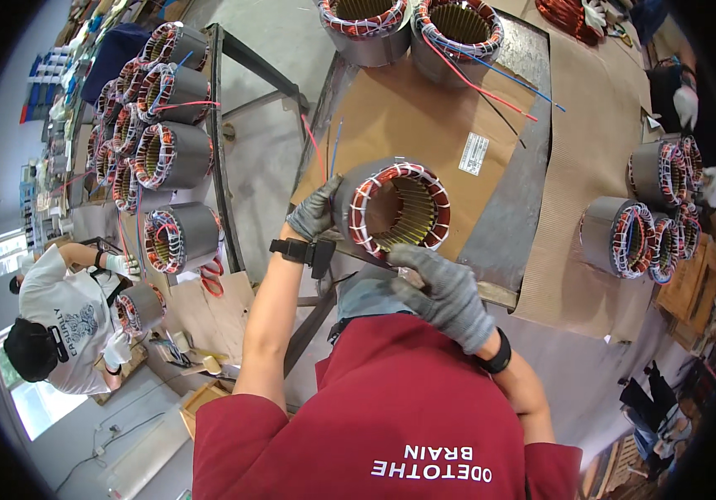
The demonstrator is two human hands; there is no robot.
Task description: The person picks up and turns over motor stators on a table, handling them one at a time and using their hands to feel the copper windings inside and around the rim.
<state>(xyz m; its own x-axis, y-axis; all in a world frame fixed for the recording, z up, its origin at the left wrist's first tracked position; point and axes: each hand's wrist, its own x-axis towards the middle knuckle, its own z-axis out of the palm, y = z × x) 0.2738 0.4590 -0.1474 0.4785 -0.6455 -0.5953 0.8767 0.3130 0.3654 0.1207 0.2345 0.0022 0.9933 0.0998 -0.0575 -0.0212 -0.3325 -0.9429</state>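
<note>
A motor stator (414, 204) with a grey steel shell, yellowish slot liners and red windings laced with white cord stands at the bench's near edge, its bore toward me. My left hand (316, 210), in a grey glove, is closed against the left side of its shell. A red and a blue lead rise beside those fingers. At the lower rim is my right hand (448, 293), also gloved, with fingers apart and their tips close to the winding. Whether those tips touch it is hard to tell.
Brown cardboard (391, 108) covers the bench, with a white label (474, 154) on it. Two stators (458, 33) stand at the far edge, leads trailing. More stators are stacked left (179, 154) and right (616, 237). A co-worker (66, 325) handles another stator at left.
</note>
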